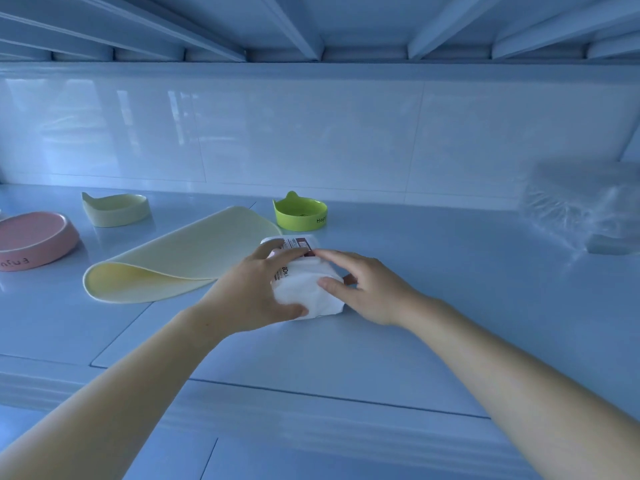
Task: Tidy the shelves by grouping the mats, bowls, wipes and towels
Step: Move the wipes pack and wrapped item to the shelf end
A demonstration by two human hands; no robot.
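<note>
A white pack of wipes (304, 289) with a dark red label lies on the shelf board (433, 306) in the middle. My left hand (252, 289) grips its left side, thumb under the near edge. My right hand (367, 289) rests on its right side with the fingers laid over the top. A pale yellow mat (180, 258), folded over on itself, lies just left of the pack. Behind it stand a pale yellow bowl (116, 209) and a lime green bowl (300, 211), both with ear-shaped rims. A pink bowl (34, 239) sits at the far left.
A stack of items in clear plastic wrap (581, 202) sits at the right end of the shelf. A glossy white wall (346, 133) closes the back. The slatted underside of the shelf above (311, 26) hangs low overhead.
</note>
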